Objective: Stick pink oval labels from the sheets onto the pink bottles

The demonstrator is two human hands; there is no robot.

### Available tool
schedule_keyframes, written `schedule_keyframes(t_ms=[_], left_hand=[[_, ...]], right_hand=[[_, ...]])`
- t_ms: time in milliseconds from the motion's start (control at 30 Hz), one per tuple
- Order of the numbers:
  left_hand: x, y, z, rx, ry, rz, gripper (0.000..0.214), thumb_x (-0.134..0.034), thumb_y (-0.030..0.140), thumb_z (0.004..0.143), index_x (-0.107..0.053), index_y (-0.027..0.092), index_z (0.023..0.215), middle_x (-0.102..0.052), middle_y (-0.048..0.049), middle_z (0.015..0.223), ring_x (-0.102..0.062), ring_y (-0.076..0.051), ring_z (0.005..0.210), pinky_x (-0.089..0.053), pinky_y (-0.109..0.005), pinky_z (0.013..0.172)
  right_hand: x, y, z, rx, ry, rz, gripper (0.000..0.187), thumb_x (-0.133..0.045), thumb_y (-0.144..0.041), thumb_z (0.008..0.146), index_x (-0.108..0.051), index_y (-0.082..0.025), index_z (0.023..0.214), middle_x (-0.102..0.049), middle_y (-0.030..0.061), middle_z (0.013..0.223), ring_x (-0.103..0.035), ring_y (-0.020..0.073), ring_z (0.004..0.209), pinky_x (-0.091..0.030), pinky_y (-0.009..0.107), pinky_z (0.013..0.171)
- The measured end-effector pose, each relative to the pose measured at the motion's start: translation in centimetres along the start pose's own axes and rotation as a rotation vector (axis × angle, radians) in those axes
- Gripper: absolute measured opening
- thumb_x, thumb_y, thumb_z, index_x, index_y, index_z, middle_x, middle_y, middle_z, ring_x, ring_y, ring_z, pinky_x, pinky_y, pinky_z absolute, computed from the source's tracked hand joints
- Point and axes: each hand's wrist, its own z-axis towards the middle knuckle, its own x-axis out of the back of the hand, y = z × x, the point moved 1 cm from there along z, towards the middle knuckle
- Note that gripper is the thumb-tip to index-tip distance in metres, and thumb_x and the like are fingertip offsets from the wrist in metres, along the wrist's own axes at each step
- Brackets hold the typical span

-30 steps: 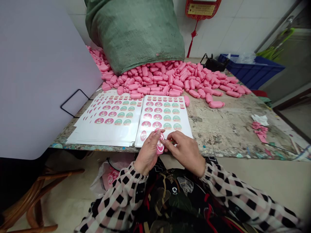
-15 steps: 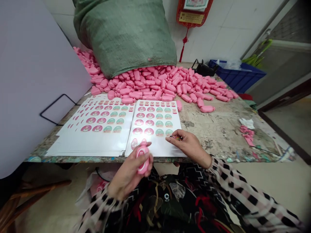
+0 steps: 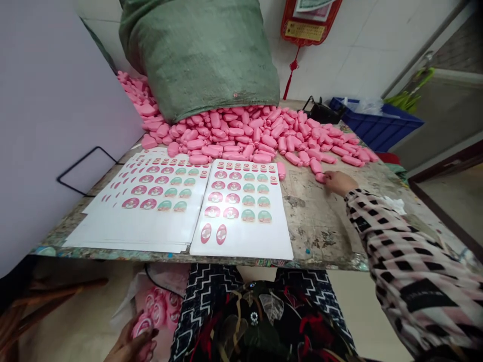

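My left hand [image 3: 130, 344] is low at the bottom left, fingers closed around a small pink bottle [image 3: 142, 324] with an oval label on it. Just beyond it, a clear plastic bag [image 3: 126, 306] holds several labelled pink bottles [image 3: 161, 307]. On the right of the table, my right hand [image 3: 341, 182] pinches the end of a plain pink bottle [image 3: 320, 177] at the front edge of the heap. A sticker sheet [image 3: 241, 245] lies in front of me, with pink and green labels and two pink ovals at its lower left.
A heap of plain pink bottles [image 3: 234, 131] spills from a green sack [image 3: 211, 55] across the back of the table. More sticker sheets [image 3: 151, 229] lie fanned at left beside a pale panel [image 3: 68, 125]. A blue crate [image 3: 381, 125] stands at back right.
My left hand has carried the labelled bottle down from the table to the bag at lower left. My right hand has moved from the sticker sheet out to a plain bottle at right.
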Motion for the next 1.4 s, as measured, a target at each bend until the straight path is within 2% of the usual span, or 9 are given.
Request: schedule_keyframes(t_ms=[200, 367, 533, 633, 700, 867, 967, 1133, 1400], left_hand=[[-0.7, -1.2, 3.0, -0.172, 0.001, 0.541, 0.062, -0.052, 0.059, 0.067, -0.055, 0.013, 0.109, -0.045, 0.0042, 0.041, -0.047, -0.017, 0.036, -0.037, -0.027, 0.043], [-1.9, -0.5, 4.7, -0.32, -0.026, 1.005, 0.058, -0.041, 0.049, 0.078, -0.05, 0.012, 0.122, -0.066, -0.0126, 0.093, -0.065, -0.025, 0.074, -0.046, -0.034, 0.071], [-1.9, 3.7, 0.9, -0.426, -0.009, 1.099, 0.047, -0.035, 0.048, 0.083, -0.06, 0.019, 0.111, -0.067, -0.0113, 0.093, -0.062, -0.028, 0.088, -0.044, -0.037, 0.076], [-3.2, 7.7, -4.0, -0.448, -0.131, 0.704, 0.05, -0.04, 0.057, 0.081, -0.063, 0.017, 0.101, -0.063, -0.0056, 0.071, -0.06, -0.022, 0.069, -0.045, -0.031, 0.064], [-4.9, 9.8, -7.0, -0.419, -0.382, 0.393, 0.055, -0.044, 0.058, 0.08, -0.057, 0.017, 0.113, -0.064, -0.0055, 0.076, -0.058, -0.017, 0.063, -0.045, -0.029, 0.059], [-9.1, 11.8, -10.4, -0.225, -1.157, 0.032, 0.077, -0.061, 0.058, 0.069, -0.039, 0.019, 0.132, -0.063, -0.0146, 0.102, -0.064, -0.022, 0.08, -0.048, -0.032, 0.068], [-10.0, 11.6, -9.9, -0.094, -1.322, 0.026, 0.063, -0.062, 0.045, 0.075, -0.043, 0.018, 0.128, -0.063, -0.0153, 0.1, -0.064, -0.018, 0.07, -0.045, -0.025, 0.058], [-9.8, 11.3, -8.7, -0.072, -1.33, -0.193, 0.049, -0.064, 0.023, 0.074, -0.049, 0.016, 0.121, -0.06, -0.0145, 0.108, -0.062, -0.017, 0.077, -0.047, -0.029, 0.069], [-10.1, 12.3, -7.5, -0.001, -0.97, -0.57, 0.025, -0.053, 0.024, 0.083, -0.054, 0.014, 0.106, -0.062, -0.0072, 0.086, -0.054, -0.009, 0.062, -0.047, -0.024, 0.062]], right_hand=[[-1.4, 2.4, -1.1, 0.143, -0.042, 0.015, 0.033, -0.057, -0.04, 0.08, -0.063, -0.015, 0.099, -0.059, 0.0154, 0.095, -0.056, 0.0255, 0.083, -0.033, 0.037, 0.068], [-1.4, 1.8, -4.1, 0.189, 0.055, 0.078, 0.036, -0.057, -0.05, 0.077, -0.061, -0.02, 0.097, -0.058, 0.0092, 0.08, -0.055, 0.0252, 0.071, -0.037, 0.038, 0.065], [1.1, -5.5, -10.5, 0.266, -0.034, 0.495, 0.042, -0.056, -0.052, 0.076, -0.059, -0.022, 0.104, -0.061, 0.0067, 0.081, -0.053, 0.0193, 0.067, -0.038, 0.034, 0.061], [1.9, -11.7, -16.0, 0.45, -0.433, 0.822, 0.038, -0.058, -0.049, 0.075, -0.06, -0.022, 0.102, -0.062, 0.0044, 0.092, -0.055, 0.0166, 0.074, -0.042, 0.029, 0.062], [1.9, -15.4, -19.4, 0.548, -0.706, 0.884, 0.034, -0.061, -0.046, 0.074, -0.061, -0.021, 0.097, -0.062, 0.0022, 0.085, -0.055, 0.0139, 0.071, -0.041, 0.025, 0.06], [1.0, -20.7, -24.2, 0.778, -0.997, 0.849, 0.032, -0.063, -0.045, 0.074, -0.063, -0.018, 0.091, -0.06, -0.0015, 0.074, -0.051, 0.0094, 0.064, -0.039, 0.021, 0.058], [0.5, -21.1, -23.9, 0.808, -0.86, 0.845, 0.037, -0.057, -0.048, 0.078, -0.06, -0.02, 0.103, -0.061, 0.0004, 0.085, -0.053, 0.0106, 0.07, -0.041, 0.022, 0.061], [-1.2, -19.9, -21.0, 0.68, -0.306, 0.576, 0.029, -0.037, -0.039, 0.092, -0.061, -0.025, 0.103, -0.06, 0.0027, 0.097, -0.054, 0.0147, 0.088, -0.039, 0.028, 0.076], [-3.8, -21.5, -20.3, 0.632, -0.02, 0.142, 0.027, -0.035, -0.036, 0.093, -0.058, -0.024, 0.097, -0.058, 0.0033, 0.089, -0.054, 0.0168, 0.084, -0.034, 0.028, 0.066]])
